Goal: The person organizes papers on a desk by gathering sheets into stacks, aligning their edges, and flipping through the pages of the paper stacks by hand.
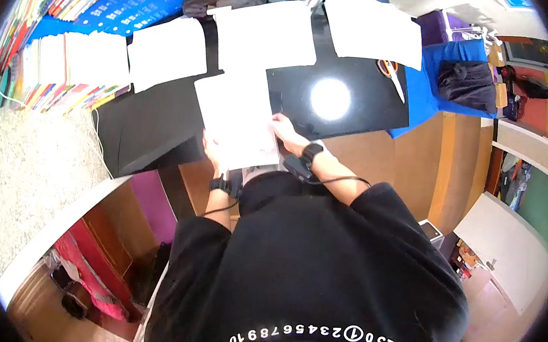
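White paper (237, 112), one sheet or a stack I cannot tell, is held between my two hands at the near edge of the black table (155, 115). My left hand (212, 151) grips its left edge near the bottom corner. On the opposite edge, my right hand (286, 133) has its fingers closed on the paper. Glare washes out most of the sheet's surface. Farther back lie three more white papers: a left one (167, 52), a middle one (266, 37) that the held paper's top edge meets or overlaps, and a right one (374, 31).
Scissors (393, 80) with orange-and-black handles lie at the table's right side. Books and booklets (68, 68) stand at the left. Blue boxes (129, 2) and dark folded cloth (220, 0) are at the back. A blue chair-like item (457, 57) stands right of the table.
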Tool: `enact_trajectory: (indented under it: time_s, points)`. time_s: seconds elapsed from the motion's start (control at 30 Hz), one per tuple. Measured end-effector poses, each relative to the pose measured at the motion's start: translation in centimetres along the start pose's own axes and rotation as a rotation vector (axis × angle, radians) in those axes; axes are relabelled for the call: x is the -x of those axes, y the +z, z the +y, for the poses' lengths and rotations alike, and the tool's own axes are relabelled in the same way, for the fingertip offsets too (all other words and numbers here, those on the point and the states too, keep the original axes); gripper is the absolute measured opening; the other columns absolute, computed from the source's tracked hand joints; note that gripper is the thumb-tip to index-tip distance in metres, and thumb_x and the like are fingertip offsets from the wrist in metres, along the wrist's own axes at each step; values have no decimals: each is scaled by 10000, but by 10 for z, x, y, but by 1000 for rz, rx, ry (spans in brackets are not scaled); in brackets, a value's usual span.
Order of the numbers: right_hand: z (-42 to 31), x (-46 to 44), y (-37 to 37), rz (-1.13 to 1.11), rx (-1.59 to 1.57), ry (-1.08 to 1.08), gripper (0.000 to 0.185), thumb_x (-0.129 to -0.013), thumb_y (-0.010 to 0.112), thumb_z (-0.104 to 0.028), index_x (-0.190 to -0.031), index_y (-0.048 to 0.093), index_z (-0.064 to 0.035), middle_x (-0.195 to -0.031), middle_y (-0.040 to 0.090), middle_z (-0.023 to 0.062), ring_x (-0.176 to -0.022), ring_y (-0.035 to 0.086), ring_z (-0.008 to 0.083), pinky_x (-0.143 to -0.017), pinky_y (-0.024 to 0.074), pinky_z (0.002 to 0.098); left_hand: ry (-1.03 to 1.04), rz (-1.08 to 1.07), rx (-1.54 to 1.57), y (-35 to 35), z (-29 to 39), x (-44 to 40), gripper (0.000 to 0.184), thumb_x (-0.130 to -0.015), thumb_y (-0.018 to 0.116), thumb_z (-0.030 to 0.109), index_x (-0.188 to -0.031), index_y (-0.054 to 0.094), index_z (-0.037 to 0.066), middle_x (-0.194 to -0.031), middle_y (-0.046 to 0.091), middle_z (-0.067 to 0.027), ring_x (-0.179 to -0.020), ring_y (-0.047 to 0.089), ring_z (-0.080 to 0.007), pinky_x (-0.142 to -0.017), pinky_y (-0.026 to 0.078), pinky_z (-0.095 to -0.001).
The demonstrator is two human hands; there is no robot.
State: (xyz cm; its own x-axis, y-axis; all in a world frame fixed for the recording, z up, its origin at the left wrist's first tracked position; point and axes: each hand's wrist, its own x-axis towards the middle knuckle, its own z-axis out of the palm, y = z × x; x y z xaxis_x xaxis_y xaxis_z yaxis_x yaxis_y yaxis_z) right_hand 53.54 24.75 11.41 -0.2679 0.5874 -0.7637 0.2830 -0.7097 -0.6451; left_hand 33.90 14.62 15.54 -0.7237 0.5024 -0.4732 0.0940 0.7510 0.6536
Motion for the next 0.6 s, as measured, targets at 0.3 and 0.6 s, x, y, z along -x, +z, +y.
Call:
enact_trajectory:
  time_s: [0.3,0.6]
  points:
    - [-49,-5,-213,-6,-325,51,304,-894,469,-193,-1164,514,-61,-1025,653,92,-894,617,173,-809,473,323,290,186,-145,5,-14,-1,493,-859,536,51,-1316,387,-60,-1343,423,-237,-1255,407,-332,-1042,340,-369]
    - [-112,-49,-437,529,-603,-66,188,-869,524,-175,-985,590,-42,-927,663,85,-797,622,189,-738,473,330,539,87,-185,86,98,47,416,-856,522,39,-1262,461,-23,-1271,488,-209,-1196,440,-357,-1033,319,-400]
